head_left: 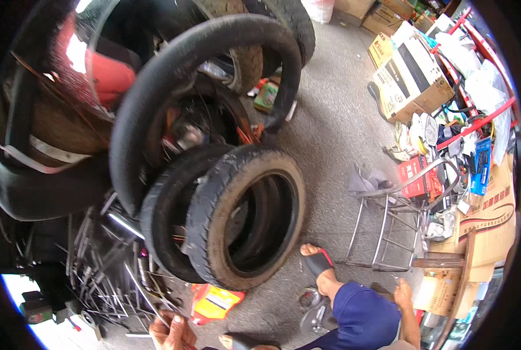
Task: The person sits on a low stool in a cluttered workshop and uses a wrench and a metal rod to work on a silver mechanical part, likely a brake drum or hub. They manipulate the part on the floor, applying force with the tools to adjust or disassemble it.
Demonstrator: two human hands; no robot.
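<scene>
The left hand [173, 333] appears to pinch a thin, silver-grey metal rod [138, 284] by its lower end, over a dark heap of slender metal rods [97, 286]. A firm pinch and slow, lifted tip should avoid snagging. The right hand [404, 296] is too small to judge its grip.

Bright right, darker left (edges bowed)
</scene>
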